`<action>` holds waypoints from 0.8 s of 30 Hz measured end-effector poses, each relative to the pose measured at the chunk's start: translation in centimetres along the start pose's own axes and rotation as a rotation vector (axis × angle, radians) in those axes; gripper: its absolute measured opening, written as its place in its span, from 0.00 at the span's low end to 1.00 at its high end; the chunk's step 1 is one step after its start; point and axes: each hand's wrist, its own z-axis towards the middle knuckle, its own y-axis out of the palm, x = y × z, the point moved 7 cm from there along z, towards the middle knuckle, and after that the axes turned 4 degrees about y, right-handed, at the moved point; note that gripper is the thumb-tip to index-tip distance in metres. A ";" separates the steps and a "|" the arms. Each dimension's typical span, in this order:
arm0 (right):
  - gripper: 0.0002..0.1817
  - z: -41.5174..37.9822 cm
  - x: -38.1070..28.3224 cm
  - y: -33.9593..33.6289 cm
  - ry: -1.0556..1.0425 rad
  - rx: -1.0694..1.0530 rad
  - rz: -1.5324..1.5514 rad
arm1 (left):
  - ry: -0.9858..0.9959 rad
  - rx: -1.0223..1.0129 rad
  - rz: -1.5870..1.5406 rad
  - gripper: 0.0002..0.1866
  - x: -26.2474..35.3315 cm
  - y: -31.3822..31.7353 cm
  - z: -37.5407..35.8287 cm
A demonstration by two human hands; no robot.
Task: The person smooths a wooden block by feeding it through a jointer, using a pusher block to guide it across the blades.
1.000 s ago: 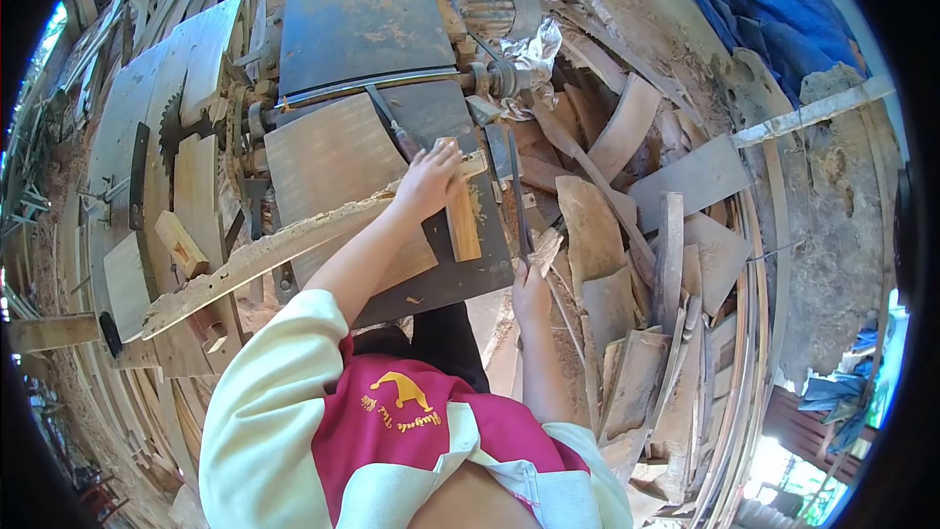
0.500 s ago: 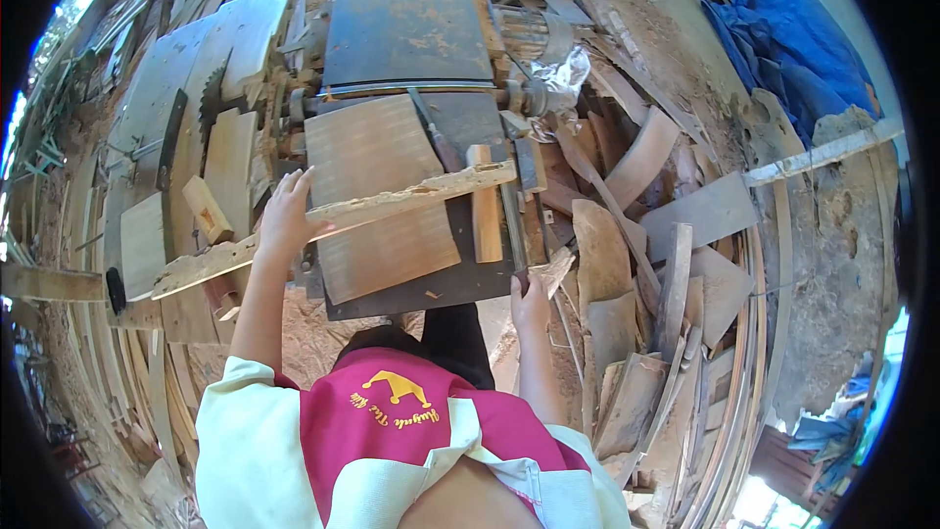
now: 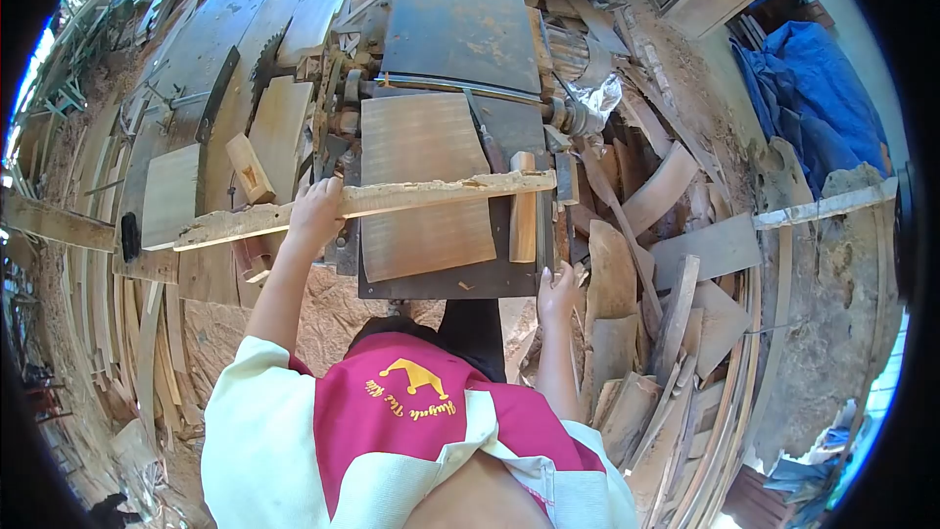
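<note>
The left hand [image 3: 315, 216] grasps a long rough-edged pale wooden slat [image 3: 377, 201] lying across the dark metal desk [image 3: 460, 29]; the right hand [image 3: 558, 294], fingers loose, touches the desk's near right corner.

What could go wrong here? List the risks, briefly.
The left hand grips a long rough plank lying across the machine table; its splintered edge could cut the palm. The plank overhangs far to the left and might tip. The right hand rests at the table's edge, near loose offcuts underfoot.
</note>
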 end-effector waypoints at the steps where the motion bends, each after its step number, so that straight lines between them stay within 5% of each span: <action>1: 0.22 -0.1 0.1 -0.3 -0.002 -0.001 0.000 | -0.002 0.001 0.000 0.24 0.0 -0.2 0.0; 8: 0.21 0.0 1.5 -0.2 0.024 0.055 -0.085 | 0.232 0.018 -0.004 0.04 0.4 -1.3 0.2; 14: 0.15 2.3 -1.3 0.2 -0.102 0.116 0.135 | 0.250 -0.165 -0.026 0.10 0.6 -0.9 -0.3; 20: 0.10 6.3 -9.8 -1.7 -0.263 0.121 0.228 | 0.130 -0.122 -0.035 0.11 0.6 -0.8 -0.6; 24: 0.09 11.0 -15.4 1.0 -0.430 0.017 0.307 | -0.116 -0.271 0.025 0.17 0.5 0.3 -0.9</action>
